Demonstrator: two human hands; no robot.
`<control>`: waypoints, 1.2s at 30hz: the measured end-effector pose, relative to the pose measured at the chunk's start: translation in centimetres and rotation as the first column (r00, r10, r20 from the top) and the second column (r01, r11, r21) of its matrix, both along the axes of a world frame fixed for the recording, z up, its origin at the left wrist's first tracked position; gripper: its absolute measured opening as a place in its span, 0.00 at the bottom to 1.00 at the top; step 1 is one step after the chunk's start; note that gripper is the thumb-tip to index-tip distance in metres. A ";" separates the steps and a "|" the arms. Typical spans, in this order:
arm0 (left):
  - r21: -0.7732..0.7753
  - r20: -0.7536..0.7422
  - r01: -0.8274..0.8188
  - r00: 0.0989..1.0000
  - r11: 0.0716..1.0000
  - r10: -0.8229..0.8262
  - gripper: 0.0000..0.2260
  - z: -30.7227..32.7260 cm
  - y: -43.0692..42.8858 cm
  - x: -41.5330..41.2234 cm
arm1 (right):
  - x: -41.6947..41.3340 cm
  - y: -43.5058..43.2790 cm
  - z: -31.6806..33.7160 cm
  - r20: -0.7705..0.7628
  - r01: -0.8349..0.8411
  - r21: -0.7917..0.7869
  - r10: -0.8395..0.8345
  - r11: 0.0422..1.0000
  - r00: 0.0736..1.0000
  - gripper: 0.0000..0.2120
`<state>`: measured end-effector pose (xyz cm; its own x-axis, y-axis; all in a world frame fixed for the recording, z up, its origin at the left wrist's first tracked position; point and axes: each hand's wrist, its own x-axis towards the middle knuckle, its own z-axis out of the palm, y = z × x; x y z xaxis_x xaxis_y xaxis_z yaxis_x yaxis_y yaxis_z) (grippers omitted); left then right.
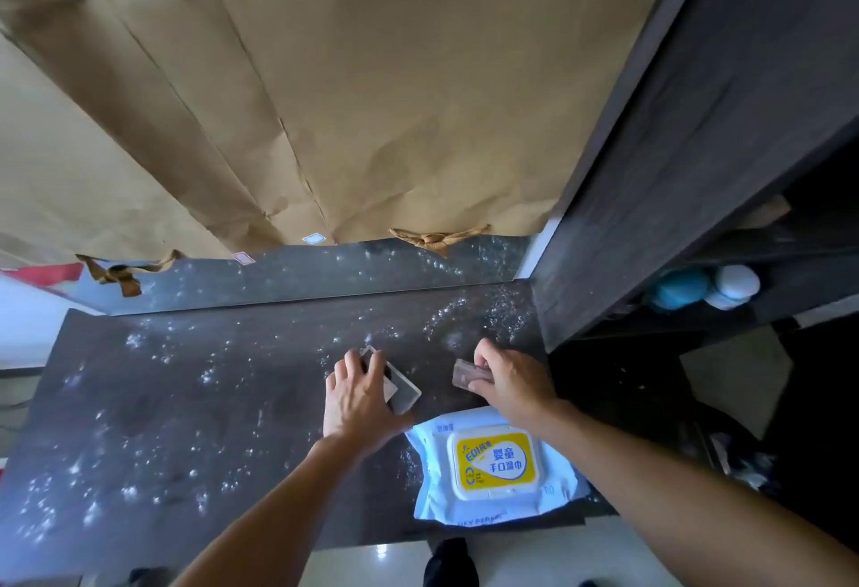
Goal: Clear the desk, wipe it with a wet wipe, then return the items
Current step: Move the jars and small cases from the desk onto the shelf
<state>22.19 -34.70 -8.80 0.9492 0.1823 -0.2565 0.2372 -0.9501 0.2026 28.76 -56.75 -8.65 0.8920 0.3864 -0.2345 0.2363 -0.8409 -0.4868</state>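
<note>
A dark desk [186,400] speckled with white dust fills the lower middle. My left hand [360,396] lies on a flat phone in a clear case [403,389] at the desk's right-centre, fingers curled over its far end. My right hand [504,377] grips a small brown rectangular object [467,375] just right of the phone. A pack of wet wipes [495,463], white-blue with a yellow lid label, lies closed at the front right edge, below both hands.
Crumpled brown paper [348,98] covers the wall behind the desk. A dark shelf unit [674,168] stands on the right, with a blue and a white round container [706,286] inside. Pale floor shows below the desk's front edge.
</note>
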 end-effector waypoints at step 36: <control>-0.032 0.521 0.185 0.842 0.982 -0.141 0.40 18.3 -27.5 -4.8 | 11.4 -23.2 24.8 0.313 0.154 0.162 -0.199 0.975 0.928 0.14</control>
<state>17.40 -62.23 9.49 0.9629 0.0134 0.2696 -0.0783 -0.9419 0.3267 40.19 -79.92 16.19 0.9671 0.2229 0.1228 0.2540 -0.8171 -0.5176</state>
